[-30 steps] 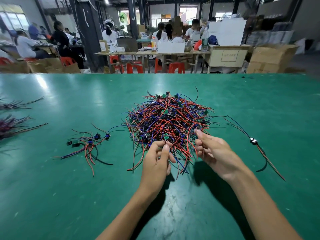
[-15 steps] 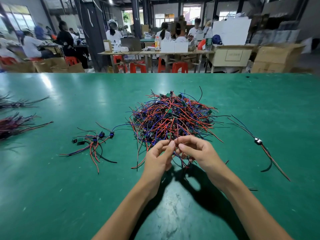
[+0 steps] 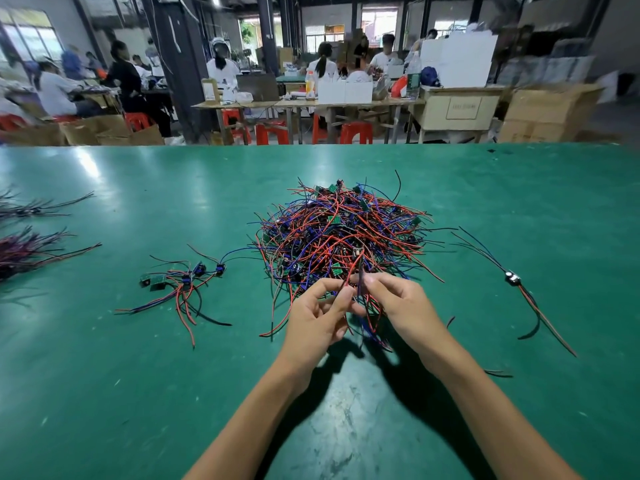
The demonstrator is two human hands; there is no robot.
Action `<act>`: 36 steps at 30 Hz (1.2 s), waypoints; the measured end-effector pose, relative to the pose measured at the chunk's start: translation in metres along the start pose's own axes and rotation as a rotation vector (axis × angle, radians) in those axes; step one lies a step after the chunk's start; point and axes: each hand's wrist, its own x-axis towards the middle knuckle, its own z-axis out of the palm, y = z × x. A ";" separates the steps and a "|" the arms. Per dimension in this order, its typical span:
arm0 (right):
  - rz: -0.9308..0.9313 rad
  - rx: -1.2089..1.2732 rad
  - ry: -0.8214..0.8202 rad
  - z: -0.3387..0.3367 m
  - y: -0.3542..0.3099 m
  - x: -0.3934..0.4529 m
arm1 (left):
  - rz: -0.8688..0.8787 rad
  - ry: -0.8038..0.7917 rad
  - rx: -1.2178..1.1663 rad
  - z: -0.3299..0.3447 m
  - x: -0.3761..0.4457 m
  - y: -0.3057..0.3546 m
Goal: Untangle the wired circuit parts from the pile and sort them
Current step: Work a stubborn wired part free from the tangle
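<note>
On the green counter [image 3: 104,393] the one big pile [image 3: 343,237] of red, blue and black wired parts sits in the middle, with a sorted cluster [image 3: 180,285] of about five parts to its left and a single part [image 3: 512,278] well apart on the right. Half a second ago both hands met low at the pile's near edge. Now the left hand [image 3: 317,323] and right hand [image 3: 401,306] each pinch wires of one part [image 3: 357,252] lifted over the pile, so it seems nearly free.
</note>
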 end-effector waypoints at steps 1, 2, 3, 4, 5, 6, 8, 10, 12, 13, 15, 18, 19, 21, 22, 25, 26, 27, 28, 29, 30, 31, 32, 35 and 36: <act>-0.006 0.040 -0.008 -0.001 -0.001 0.000 | 0.002 -0.002 0.005 0.000 0.000 0.000; -0.008 0.086 0.002 -0.001 -0.002 0.000 | 0.007 0.004 0.008 -0.001 0.000 0.000; 0.002 0.141 0.028 -0.002 -0.003 0.002 | 0.009 0.019 0.006 -0.001 0.001 0.000; 0.023 0.195 0.065 -0.002 -0.006 0.003 | 0.008 0.039 0.000 -0.002 0.002 0.000; 0.047 0.238 0.106 -0.004 -0.007 0.004 | 0.002 0.064 -0.001 -0.002 0.003 0.000; 0.067 0.269 0.151 -0.006 -0.009 0.005 | 0.000 0.091 0.007 -0.003 0.004 -0.001; 0.066 0.299 0.246 -0.012 -0.011 0.007 | 0.014 0.132 0.058 -0.004 0.005 -0.002; 0.004 0.298 0.337 -0.019 -0.012 0.008 | 0.083 0.162 0.202 -0.003 0.003 -0.002; -0.092 0.162 0.417 -0.024 -0.010 0.007 | 0.264 0.202 0.564 -0.003 0.001 -0.003; -0.151 0.029 0.450 -0.025 -0.009 0.006 | 0.376 0.220 0.754 -0.003 -0.001 -0.003; -0.305 -0.256 0.486 -0.027 -0.008 0.003 | 0.530 0.265 0.908 -0.003 -0.001 -0.004; -0.593 -0.698 0.502 -0.024 -0.009 -0.002 | 0.608 0.293 0.792 -0.004 -0.002 -0.002; -0.658 -0.822 0.498 -0.022 -0.010 -0.004 | 0.596 0.267 0.706 -0.005 -0.004 -0.001; -0.724 -0.938 0.462 -0.017 -0.011 -0.005 | 0.560 0.232 0.579 -0.004 -0.004 0.002; -0.744 -0.948 0.434 -0.015 -0.010 -0.006 | 0.558 0.238 0.557 -0.003 -0.004 0.003; -0.775 -0.937 0.390 -0.011 -0.009 -0.007 | 0.557 0.292 0.522 -0.004 -0.003 0.003; -0.775 -0.934 0.397 -0.011 -0.010 -0.008 | 0.543 0.298 0.511 -0.005 -0.002 0.004; -0.772 -0.936 0.414 -0.010 -0.011 -0.008 | 0.534 0.296 0.512 -0.006 -0.002 0.004; -0.767 -0.940 0.439 -0.010 -0.012 -0.009 | 0.527 0.288 0.520 -0.006 -0.001 0.004; -0.760 -0.948 0.474 -0.010 -0.013 -0.010 | 0.512 0.274 0.522 -0.006 -0.001 0.003; -0.751 -0.961 0.516 -0.010 -0.014 -0.011 | 0.486 0.253 0.511 -0.005 -0.002 0.003; -0.743 -0.975 0.561 -0.010 -0.015 -0.012 | 0.450 0.229 0.485 -0.004 -0.002 0.002; -0.736 -0.987 0.602 -0.009 -0.016 -0.013 | 0.409 0.199 0.452 -0.003 -0.002 0.001; -0.718 -0.999 0.670 -0.010 -0.019 -0.015 | 0.293 0.094 0.315 -0.001 -0.002 0.001; -0.705 -1.001 0.679 -0.011 -0.020 -0.015 | 0.268 0.078 0.277 0.000 -0.002 0.002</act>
